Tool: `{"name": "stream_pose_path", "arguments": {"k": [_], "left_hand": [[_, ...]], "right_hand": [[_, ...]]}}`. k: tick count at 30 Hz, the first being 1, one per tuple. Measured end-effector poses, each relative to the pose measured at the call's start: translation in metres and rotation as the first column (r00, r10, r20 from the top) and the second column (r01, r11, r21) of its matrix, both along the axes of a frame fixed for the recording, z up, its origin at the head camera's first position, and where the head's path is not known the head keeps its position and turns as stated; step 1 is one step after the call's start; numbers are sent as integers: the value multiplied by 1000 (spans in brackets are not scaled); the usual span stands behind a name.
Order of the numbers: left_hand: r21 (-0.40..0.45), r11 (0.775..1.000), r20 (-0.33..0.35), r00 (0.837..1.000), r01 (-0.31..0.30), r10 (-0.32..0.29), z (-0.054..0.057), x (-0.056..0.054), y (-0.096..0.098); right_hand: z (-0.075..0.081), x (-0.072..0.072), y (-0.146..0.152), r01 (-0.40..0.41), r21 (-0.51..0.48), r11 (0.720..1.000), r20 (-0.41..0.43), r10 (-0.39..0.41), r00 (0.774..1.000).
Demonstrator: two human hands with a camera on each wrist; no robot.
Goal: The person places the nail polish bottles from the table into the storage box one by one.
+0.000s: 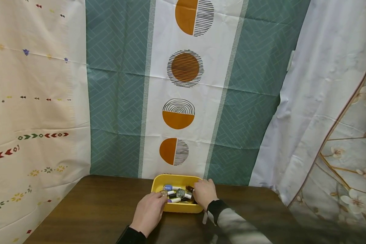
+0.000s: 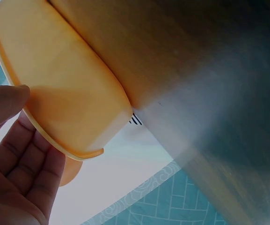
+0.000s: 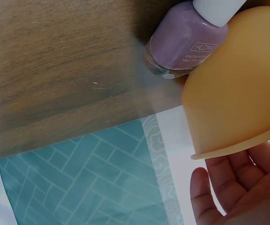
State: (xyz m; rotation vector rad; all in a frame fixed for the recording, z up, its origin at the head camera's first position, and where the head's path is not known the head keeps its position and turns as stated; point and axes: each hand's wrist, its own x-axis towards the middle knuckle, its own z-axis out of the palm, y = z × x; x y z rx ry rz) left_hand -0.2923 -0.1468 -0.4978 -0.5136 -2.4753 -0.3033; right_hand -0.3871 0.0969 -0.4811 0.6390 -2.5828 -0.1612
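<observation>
A yellow plastic bin (image 1: 183, 208) filled with nail polish bottles (image 1: 180, 193) sits on the brown table. My left hand (image 1: 149, 211) grips its left rim, thumb (image 2: 6, 104) against the outer wall and fingers on the inner side. Over the right rim reaches my right hand (image 1: 205, 193), its fingers (image 3: 226, 183) bent inside the bin. The bin's wall hides those fingertips in the right wrist view, so whether they hold anything does not show. Outside the bin, close to its right wall, is a mauve nail polish bottle (image 3: 186, 40) with a white cap.
Another small bottle (image 1: 214, 239) lies at the front by the right sleeve (image 1: 235, 223). The wooden table (image 1: 109, 200) stretches to both sides. Behind it hangs a green and white patterned cloth (image 1: 119, 101), with a white floral curtain (image 1: 338, 152) at the right.
</observation>
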Motion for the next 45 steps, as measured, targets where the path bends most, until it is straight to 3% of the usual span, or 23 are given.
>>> {"name": "stream_pose_path", "arguments": {"k": [10,20,27,37,45], "left_hand": [[-7,1000,3,1000,-6,6,0,0,1],[-12,1000,-22,1000,-6,6,-1,0,0],[-10,1000,15,1000,-18,18,-1,-1,2],[-13,1000,3,1000,-10,10,0,-1,2],[-11,1000,42,999,-19,20,-1,-2,2]], "right_hand": [[-2,5,6,-46,-10,999,-95,44,994],[6,16,15,-94,-83,992,29,97,995],[8,23,22,-134,-105,985,33,138,990],[5,30,32,-94,-132,987,108,109,988],[2,36,35,-108,-172,979,102,127,987]]}}
